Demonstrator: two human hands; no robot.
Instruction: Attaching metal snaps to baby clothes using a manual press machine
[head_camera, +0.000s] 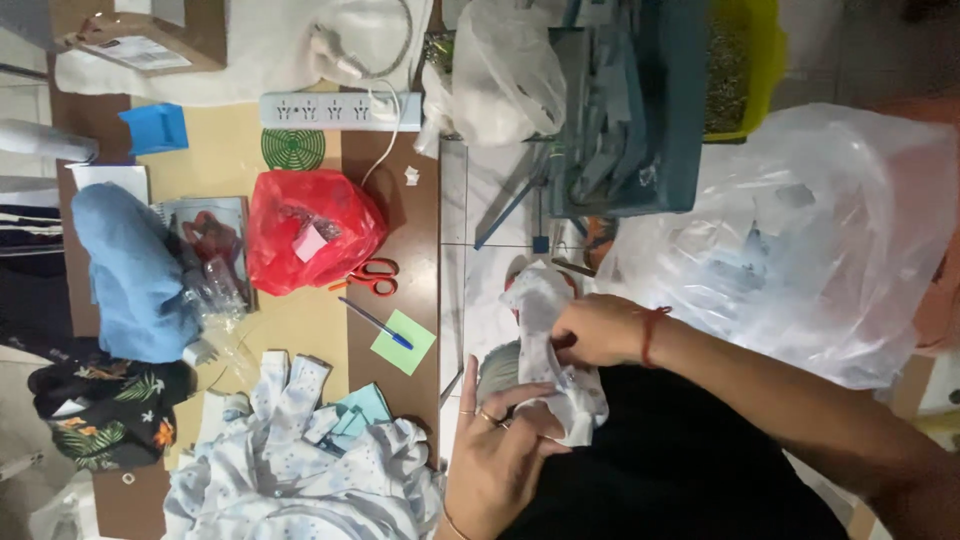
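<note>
My left hand (495, 445), with rings on its fingers, presses the lower end of a small white printed baby garment (545, 350) that lies over my black-clad lap (660, 460). My right hand (598, 330), a red string around its wrist, pinches the same garment near its middle. The two hands are close together and both grip the cloth. Part of the garment is hidden under my fingers.
A wooden table (395, 220) at the left carries a pile of white baby clothes (300, 470), a red plastic bag (310, 230), orange scissors (370, 277), a blue pen (375, 323), a green note (404, 343), a power strip (340, 108) and blue cloth (130, 270). A large clear plastic bag (800, 230) lies right.
</note>
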